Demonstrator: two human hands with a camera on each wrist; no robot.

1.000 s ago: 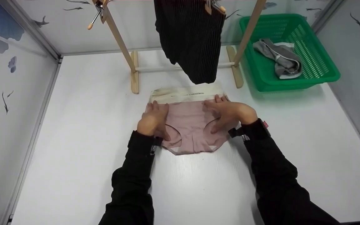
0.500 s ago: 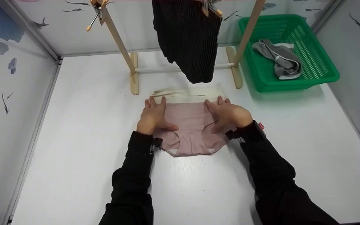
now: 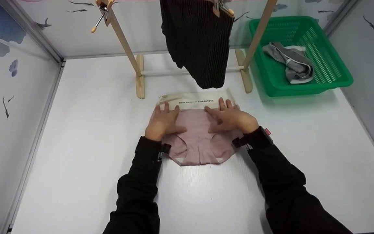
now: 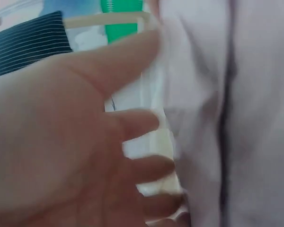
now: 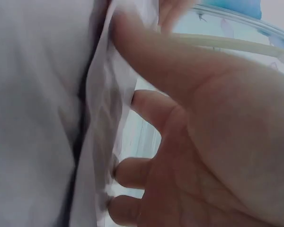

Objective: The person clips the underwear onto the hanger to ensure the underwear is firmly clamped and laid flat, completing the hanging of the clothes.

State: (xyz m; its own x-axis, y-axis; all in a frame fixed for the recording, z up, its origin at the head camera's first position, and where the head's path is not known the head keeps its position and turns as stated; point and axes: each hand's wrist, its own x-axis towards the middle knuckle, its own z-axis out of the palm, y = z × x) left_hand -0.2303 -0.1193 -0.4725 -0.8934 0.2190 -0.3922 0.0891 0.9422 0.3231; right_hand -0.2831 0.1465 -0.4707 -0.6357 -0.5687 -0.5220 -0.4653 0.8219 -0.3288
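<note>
A pair of pink underpants [image 3: 198,139] with a cream, printed waistband [image 3: 196,97] lies flat on the white table, waistband toward the rack. My left hand [image 3: 165,123] rests on its left side, fingers spread and fingertips at the waistband's lower edge. On the other side my right hand [image 3: 232,118] lies in the same way, its fingertips on the waistband and its thumb on the pink cloth. In the left wrist view the left hand's fingers [image 4: 151,168] touch the cloth. The right wrist view shows the right thumb [image 5: 146,52] against a fold of it.
Behind the underpants stands a wooden rack [image 3: 122,39] with a black ribbed garment [image 3: 200,42] clipped on it. A green basket [image 3: 304,89] at the back right holds a grey cloth item [image 3: 292,61]. Printed wall panels [image 3: 15,107] border the white table [image 3: 86,146].
Both hands have slid a little toward the middle of the underpants, thumbs nearer each other. The underpants have shifted slightly toward the person, and the waistband lies flatter, its print showing.
</note>
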